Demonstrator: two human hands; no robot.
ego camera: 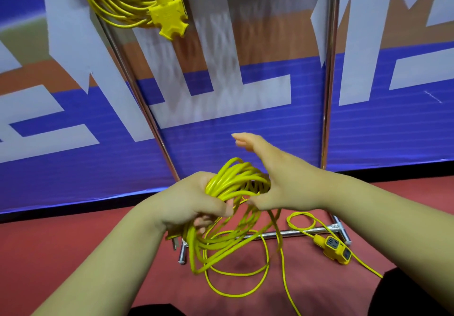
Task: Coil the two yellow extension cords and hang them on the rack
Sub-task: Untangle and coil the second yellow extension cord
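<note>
**Meanwhile: one cord hanging, the other being coiled**

A blue, white and orange banner [393,131] is filling the background, with the chrome uprights of the rack [329,70] standing before it on the red floor [49,242]. The hung cord [122,3] is dangling at the rack's top left, its socket block [169,18] pointing down. The left hand [186,200] is gripping the coil [228,183] at its top, the loops hanging lengthwise toward the floor and hiding part of the base bar. The right hand [282,180], fingers straight, is resting against the coil's right side. A loose tail is trailing right to the socket end [334,249], lying beside the rack's foot.
</note>
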